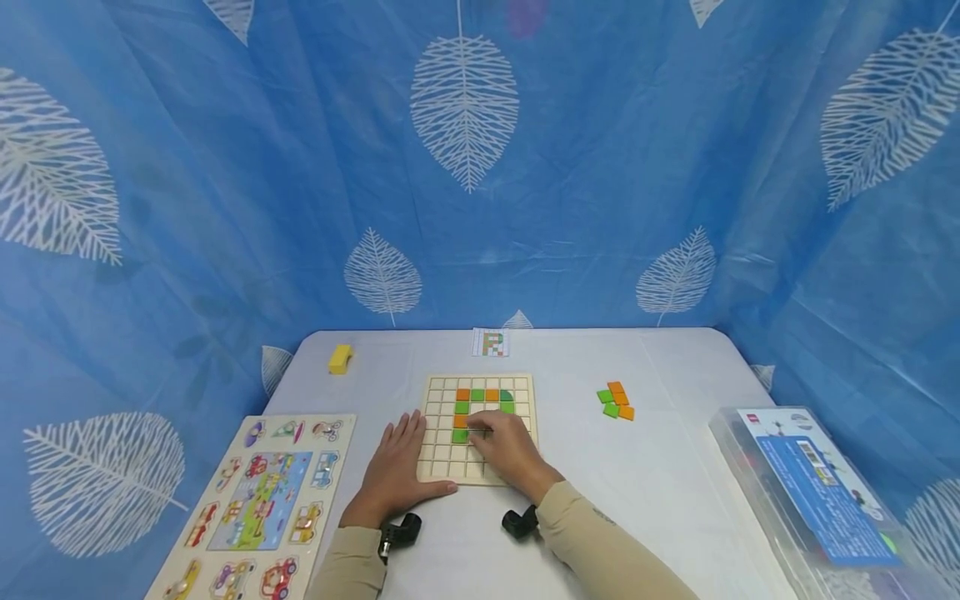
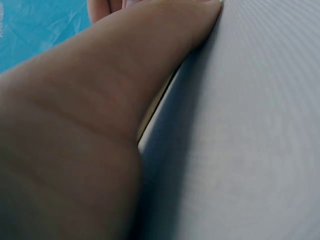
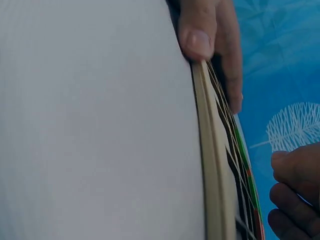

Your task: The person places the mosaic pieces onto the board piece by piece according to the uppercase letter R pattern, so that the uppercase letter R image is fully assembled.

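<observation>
The left sleeve and right sleeve are plain beige, the right one bearing small dark lettering. Compact, rounded black wrist cameras sit beside both cuffs.

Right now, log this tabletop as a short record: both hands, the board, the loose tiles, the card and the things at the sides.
Left hand: fingers extended at the left edge of the grid board
Right hand: over the board, fingers bent; fingertip contents hidden
Board filling: orange and green tiles, partly covered
Loose tiles: five, three orange, two green, right of board
Pattern card: beyond board
Left side: vehicle puzzle, yellow block
Right side: clear box
</observation>
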